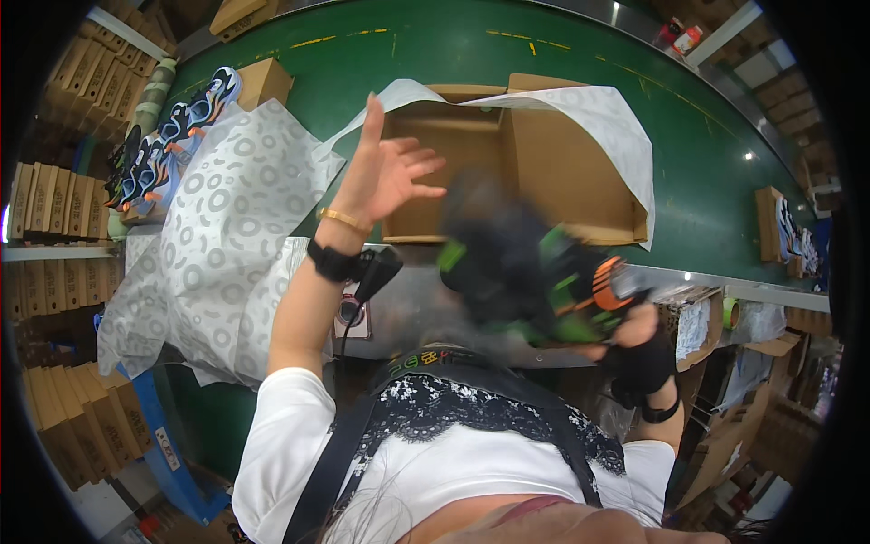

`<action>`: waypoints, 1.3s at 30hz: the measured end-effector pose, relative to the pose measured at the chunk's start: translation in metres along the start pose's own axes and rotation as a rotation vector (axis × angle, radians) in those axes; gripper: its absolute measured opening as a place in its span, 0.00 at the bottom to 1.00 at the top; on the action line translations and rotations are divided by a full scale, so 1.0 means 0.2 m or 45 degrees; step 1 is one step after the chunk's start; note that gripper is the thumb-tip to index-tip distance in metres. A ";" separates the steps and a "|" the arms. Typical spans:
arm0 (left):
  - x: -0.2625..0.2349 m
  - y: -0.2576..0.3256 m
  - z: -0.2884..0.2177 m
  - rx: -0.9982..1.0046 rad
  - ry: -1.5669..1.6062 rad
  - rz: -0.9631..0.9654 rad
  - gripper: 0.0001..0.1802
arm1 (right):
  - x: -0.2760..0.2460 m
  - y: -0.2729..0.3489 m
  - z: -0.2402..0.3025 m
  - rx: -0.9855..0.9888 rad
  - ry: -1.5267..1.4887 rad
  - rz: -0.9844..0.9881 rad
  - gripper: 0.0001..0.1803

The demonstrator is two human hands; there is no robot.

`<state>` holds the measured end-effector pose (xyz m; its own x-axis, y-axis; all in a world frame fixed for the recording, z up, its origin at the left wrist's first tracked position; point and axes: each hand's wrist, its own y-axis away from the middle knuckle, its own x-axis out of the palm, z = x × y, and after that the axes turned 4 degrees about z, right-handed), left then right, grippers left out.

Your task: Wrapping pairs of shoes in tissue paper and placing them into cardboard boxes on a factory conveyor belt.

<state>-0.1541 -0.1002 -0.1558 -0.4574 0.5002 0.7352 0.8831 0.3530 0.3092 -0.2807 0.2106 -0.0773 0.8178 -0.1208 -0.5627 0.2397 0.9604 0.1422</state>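
My left hand (388,172) is raised at the near left side of an open cardboard shoe box (449,136), fingers spread and holding nothing. Patterned white tissue paper (240,204) spreads from the box's left and hangs over the bench edge. More of that paper lies over the box's far and right rims. With my right hand (636,328) I grip black sneakers (544,281) with green and orange parts. They are in front of the box, smeared by motion; there appear to be two. My right fingers are partly hidden behind them.
The box stands on a green bench (435,45). Several blue, black and orange sneakers (172,136) line its far left. More shoes (793,231) sit at the right end. Stacked shoe boxes (59,199) fill racks at left. A small dark device (376,267) lies beside my left wrist.
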 end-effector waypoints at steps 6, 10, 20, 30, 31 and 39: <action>0.06 -0.37 -0.23 0.140 0.002 -0.636 0.40 | -0.44 -0.13 -0.09 -0.245 -0.857 -0.594 0.18; -0.25 -0.40 -0.21 0.515 -0.072 -0.257 0.19 | -0.60 -0.38 -0.36 -0.052 -0.982 -0.602 0.17; -0.39 0.11 0.17 1.548 -2.713 -0.605 0.15 | 0.47 -1.07 -0.74 0.140 0.294 -0.419 0.14; 0.10 -0.07 0.28 0.497 -2.004 0.521 0.22 | 0.77 -1.09 -0.84 -0.016 -0.318 -0.066 0.26; 0.12 -0.06 0.26 0.168 -1.452 0.518 0.23 | 0.77 -1.08 -0.88 -0.046 -0.136 -0.089 0.26; -0.20 -0.42 0.47 0.247 -1.827 0.449 0.28 | 0.09 -0.53 -0.89 0.696 0.905 0.042 0.36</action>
<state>-0.2203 -0.0750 -0.2687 -0.0411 0.8720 -0.4878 0.9928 0.0906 0.0785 -0.3848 0.1504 -0.2482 0.3550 0.2635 -0.8970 0.5860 0.6848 0.4331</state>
